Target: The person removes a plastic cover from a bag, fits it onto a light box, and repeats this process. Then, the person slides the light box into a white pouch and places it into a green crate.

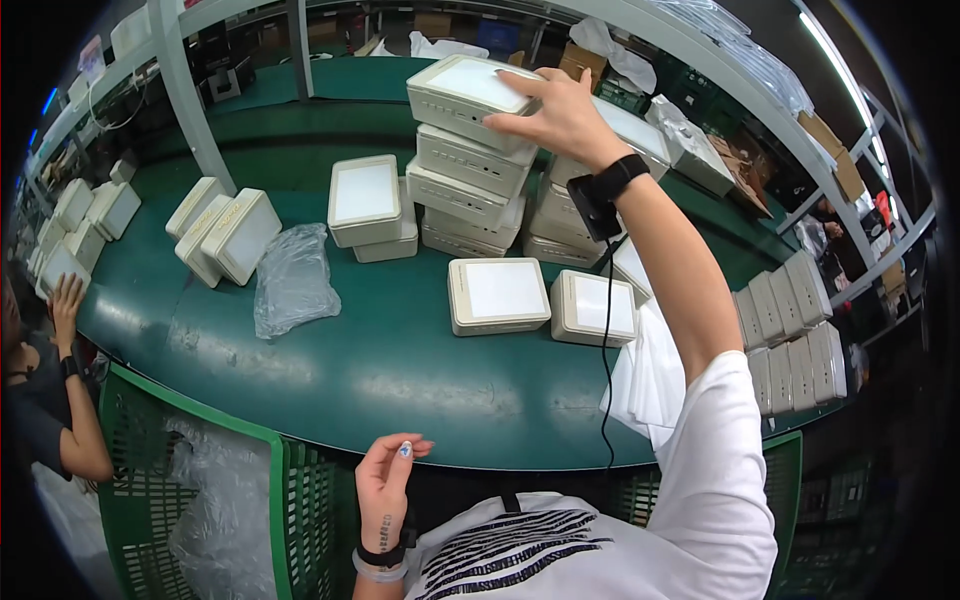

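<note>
Out over the green bench, my right hand point(565, 112) reaches to the top of a tall stack of cream device boxes. Its thumb presses the front side and a finger lies on the white top panel, closed on the topmost cream box point(455, 85). Below it sit several similar boxes point(460, 193) with small ports along their sides. My left hand point(388, 468) hovers near the front edge of the bench, fingers loosely bent and apart, with nothing visible in it. A black wrist strap with a dark cable point(607, 340) hangs from my right wrist.
Single cream boxes point(498, 297) and a crumpled clear plastic bag point(297, 280) lie on the green bench point(380, 390). White sheets point(640, 375) hang over the front edge. Green crates point(280, 500) stand below. At far left is a co-worker's hand point(66, 300). Grey posts point(185, 95) rise behind.
</note>
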The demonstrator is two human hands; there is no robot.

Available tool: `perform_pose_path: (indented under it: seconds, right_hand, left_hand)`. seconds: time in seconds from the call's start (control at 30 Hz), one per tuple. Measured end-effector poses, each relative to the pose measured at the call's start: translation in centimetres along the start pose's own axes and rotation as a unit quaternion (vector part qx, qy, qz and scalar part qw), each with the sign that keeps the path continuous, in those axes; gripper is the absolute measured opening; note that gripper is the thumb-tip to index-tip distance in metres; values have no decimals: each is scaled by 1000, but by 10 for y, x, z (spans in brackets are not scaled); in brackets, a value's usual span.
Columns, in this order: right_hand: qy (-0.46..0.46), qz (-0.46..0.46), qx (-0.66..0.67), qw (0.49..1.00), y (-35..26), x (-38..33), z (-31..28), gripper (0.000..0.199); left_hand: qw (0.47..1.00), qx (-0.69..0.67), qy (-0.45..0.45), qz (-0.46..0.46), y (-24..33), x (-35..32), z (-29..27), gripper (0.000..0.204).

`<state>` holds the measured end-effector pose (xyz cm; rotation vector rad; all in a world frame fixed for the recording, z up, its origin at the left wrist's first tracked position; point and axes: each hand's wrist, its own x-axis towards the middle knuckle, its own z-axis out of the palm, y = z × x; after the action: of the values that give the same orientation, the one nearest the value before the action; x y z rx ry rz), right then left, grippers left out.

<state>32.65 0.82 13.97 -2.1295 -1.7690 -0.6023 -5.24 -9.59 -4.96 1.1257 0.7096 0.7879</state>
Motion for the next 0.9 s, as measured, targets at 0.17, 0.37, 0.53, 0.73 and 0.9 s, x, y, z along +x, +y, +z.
perform_pose_path:
  seconds: [0.17,0.37,0.53,0.73,0.9]
  right_hand:
    - [234,-192,-172,937,11,-16,-4,50]
    - [-322,-84,218,917,8,-133,-32,69]
    - [-347,-37,23,937,65,-224,31,108]
    - [-324,18,133,936,67,-229,53,112]
    - [-288,0,194,938,89,-231,30,113]
  left_hand:
    - [1000,8,-21,-20,-8,5,5,17]
    - [931,348,-99,52,22,27,-4,35]
    - [708,608,-202,297,33,141,65,107]
    - [685,635,-285,214,6,223,86,117]
    - [734,537,-352,220,2,191,67,106]
